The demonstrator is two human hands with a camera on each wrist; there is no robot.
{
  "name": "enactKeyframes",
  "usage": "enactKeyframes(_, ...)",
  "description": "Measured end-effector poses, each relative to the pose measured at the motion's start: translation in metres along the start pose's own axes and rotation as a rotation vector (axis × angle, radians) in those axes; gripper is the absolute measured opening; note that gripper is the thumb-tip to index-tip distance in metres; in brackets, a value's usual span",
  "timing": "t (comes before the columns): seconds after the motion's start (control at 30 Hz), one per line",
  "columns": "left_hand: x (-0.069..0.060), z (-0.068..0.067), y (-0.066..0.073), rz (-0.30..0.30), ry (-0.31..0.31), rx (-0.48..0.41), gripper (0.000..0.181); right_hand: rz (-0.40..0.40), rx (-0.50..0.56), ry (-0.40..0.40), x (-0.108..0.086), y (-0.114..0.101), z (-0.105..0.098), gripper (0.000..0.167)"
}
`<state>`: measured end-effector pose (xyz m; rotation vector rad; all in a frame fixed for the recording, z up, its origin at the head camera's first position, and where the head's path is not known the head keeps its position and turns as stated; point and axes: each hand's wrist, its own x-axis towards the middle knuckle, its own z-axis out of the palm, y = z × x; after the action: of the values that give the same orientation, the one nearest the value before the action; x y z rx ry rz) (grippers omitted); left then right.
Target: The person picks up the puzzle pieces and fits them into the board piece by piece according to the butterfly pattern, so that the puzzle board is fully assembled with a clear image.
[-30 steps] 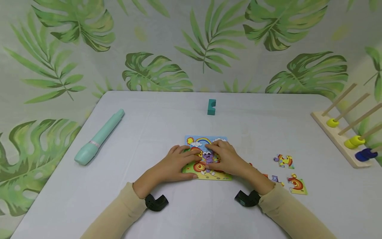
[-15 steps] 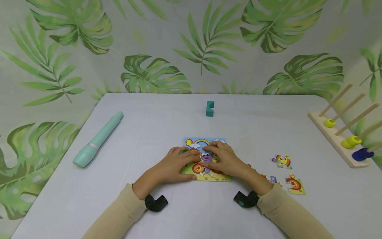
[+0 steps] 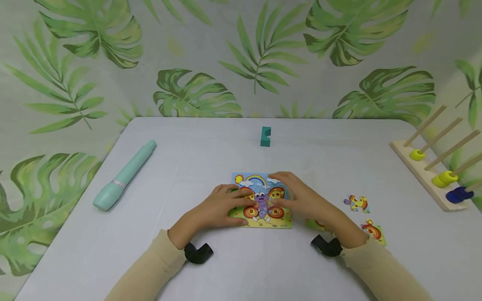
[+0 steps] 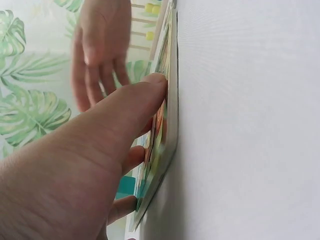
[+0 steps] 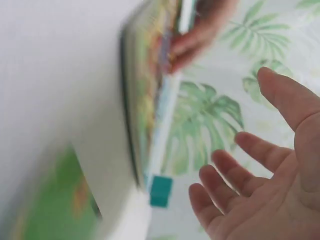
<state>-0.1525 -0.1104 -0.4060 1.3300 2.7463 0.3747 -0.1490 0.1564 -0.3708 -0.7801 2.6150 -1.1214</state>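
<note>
A jigsaw puzzle with a purple butterfly, a rainbow and a sun lies flat on the table in the head view. My left hand rests on its left side, fingers spread over the picture, thumb at the lower edge. In the left wrist view the left thumb touches the board's top near its edge. My right hand hovers at the puzzle's right side. The right wrist view shows that hand with loosely extended fingers and nothing in its palm, apart from the board.
Loose puzzle pieces lie to the right: a yellow-red one, a spiral one partly behind the sleeve, and a green-edged one by the right wrist. A teal block, a mint microphone-shaped object and a wooden peg stand sit farther out.
My right hand has lifted off the puzzle's middle and moved right, uncovering the butterfly's body and right wing. The left hand stays in place.
</note>
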Motion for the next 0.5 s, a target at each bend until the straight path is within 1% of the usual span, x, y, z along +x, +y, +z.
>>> enactKeyframes(0.07, 0.0, 0.001, 0.0, -0.003, -0.003, 0.004, 0.051, -0.021, -0.018, 0.054, -0.012, 0.001, -0.015, 0.065)
enactKeyframes(0.13, -0.001, 0.001, 0.0, -0.007, -0.007, 0.005, 0.051, -0.044, -0.039, 0.126, -0.027, 0.004, -0.03, 0.066)
enactKeyframes(0.23, -0.001, 0.002, 0.0, -0.007, -0.007, 0.005, 0.051, -0.044, -0.068, 0.243, -0.051, 0.015, -0.05, 0.068)
enactKeyframes(0.3, 0.0, 0.002, 0.0, -0.01, -0.008, 0.001, 0.051, -0.023, -0.074, 0.309, -0.067, 0.023, -0.061, 0.071)
enactKeyframes(0.37, 0.0, 0.002, 0.0, -0.012, -0.011, -0.001, 0.051, 0.017, -0.075, 0.355, -0.081, 0.033, -0.069, 0.074)
enactKeyframes(0.4, 0.0, 0.001, 0.0, -0.014, -0.012, -0.002, 0.051, 0.043, -0.078, 0.374, -0.088, 0.038, -0.072, 0.075)
enactKeyframes(0.5, 0.0, 0.001, 0.0, -0.018, -0.015, -0.001, 0.051, 0.083, -0.098, 0.407, -0.103, 0.054, -0.077, 0.076)
